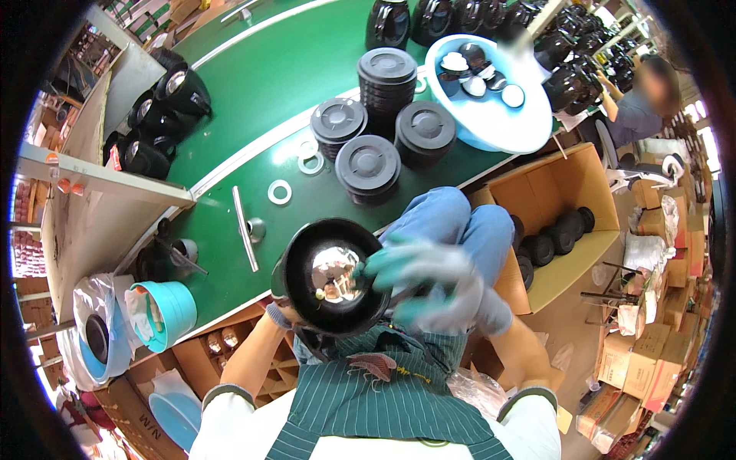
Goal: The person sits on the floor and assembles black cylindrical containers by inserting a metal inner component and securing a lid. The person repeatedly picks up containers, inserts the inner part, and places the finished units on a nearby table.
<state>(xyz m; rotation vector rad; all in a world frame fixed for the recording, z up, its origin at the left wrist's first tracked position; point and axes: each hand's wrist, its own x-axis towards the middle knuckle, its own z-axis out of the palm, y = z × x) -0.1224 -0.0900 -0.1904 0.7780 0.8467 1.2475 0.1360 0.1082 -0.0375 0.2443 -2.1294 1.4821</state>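
A glossy black jug body (295,264) is tipped in my lap with its round opening toward me. Inside it shows a shiny silver liner (334,270). My left hand (288,313) grips the jug from its lower left side; most of its fingers are hidden behind it. My right hand (433,284), in a grey and green glove, is smeared by motion at the jug's right rim. Its fingertips reach over the opening, and whether they hold anything cannot be made out. Stacked dark grey round lids (368,165) stand on the green table (253,100) ahead.
White rings (280,192) and a metal bar tool (245,230) lie on the table. A light-blue basin (491,126) holds white and black round parts. An open carton (567,264) with black discs is at right. More black jugs (182,88) line the left. A person (644,115) sits far right.
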